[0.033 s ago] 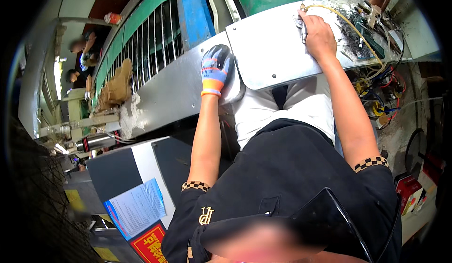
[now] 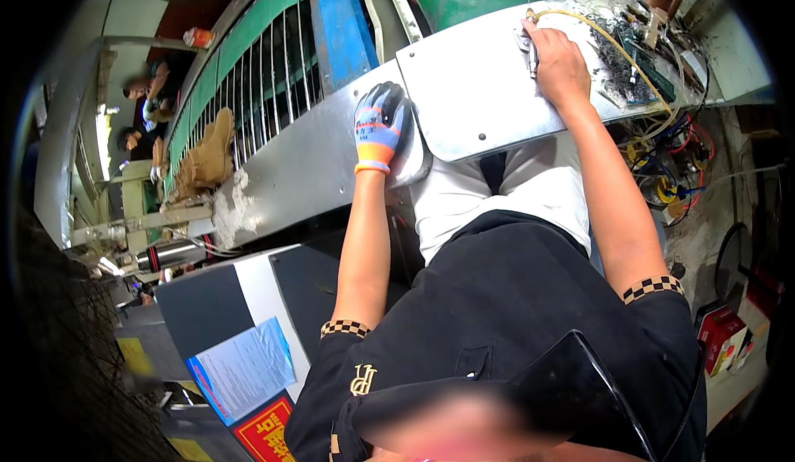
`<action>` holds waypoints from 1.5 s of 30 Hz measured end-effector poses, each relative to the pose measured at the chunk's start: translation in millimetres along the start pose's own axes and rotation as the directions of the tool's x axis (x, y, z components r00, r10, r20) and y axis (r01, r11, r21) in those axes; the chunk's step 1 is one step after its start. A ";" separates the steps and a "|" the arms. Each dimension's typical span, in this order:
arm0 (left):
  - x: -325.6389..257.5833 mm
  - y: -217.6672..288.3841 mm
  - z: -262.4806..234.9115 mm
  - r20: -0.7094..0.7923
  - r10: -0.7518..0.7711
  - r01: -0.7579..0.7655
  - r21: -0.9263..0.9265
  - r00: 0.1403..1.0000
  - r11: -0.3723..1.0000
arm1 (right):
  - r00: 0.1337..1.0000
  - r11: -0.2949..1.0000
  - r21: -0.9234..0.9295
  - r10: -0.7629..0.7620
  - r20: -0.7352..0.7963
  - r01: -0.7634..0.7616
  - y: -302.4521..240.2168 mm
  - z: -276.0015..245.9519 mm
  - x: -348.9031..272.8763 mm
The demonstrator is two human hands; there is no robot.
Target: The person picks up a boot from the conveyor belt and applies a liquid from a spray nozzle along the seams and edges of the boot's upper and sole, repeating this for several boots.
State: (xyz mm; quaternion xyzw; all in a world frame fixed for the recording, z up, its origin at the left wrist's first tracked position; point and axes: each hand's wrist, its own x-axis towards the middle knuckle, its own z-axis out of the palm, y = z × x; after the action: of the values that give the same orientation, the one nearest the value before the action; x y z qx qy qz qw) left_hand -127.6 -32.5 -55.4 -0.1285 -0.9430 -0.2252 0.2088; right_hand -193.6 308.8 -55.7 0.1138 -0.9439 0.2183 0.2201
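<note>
- No container in reach; my work lies on a grey metal panel (image 2: 472, 98).
- My left hand (image 2: 379, 127), gloved blue-grey and orange, lies flat on the panel's lower left edge, fingers together, gripping nothing.
- My right hand (image 2: 556, 58), bare, rests on the panel's top edge, fingers curled round a slim metal tool (image 2: 531, 46).
- A yellow hose (image 2: 617, 48) runs from that tool rightward over tangled wires (image 2: 662, 164).
- Tool tip hidden by my fingers; its kind is unclear.
</note>
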 end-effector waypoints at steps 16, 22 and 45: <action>-0.3 5.0 -2.7 0.041 -0.024 0.025 -0.017 0.999 1.000 | 0.999 1.000 0.019 -0.011 -0.042 0.012 -1.1 -1.4 0.7; 2.5 6.5 -2.8 0.052 -0.020 0.022 -0.033 0.998 0.999 | 1.000 1.000 0.020 -0.009 -0.023 0.009 0.4 -0.5 0.9; 18.9 76.8 -20.7 0.222 -0.356 0.413 -0.628 0.908 0.660 | 0.997 0.899 0.434 0.036 0.063 -0.060 -61.4 -40.3 -4.1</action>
State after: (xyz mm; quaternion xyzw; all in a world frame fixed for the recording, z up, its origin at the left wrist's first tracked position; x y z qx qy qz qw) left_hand -111.5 26.8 -1.6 -0.0010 -0.8140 -0.5778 0.0592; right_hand -156.1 274.0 -2.8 0.1425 -0.8792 0.4262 0.1582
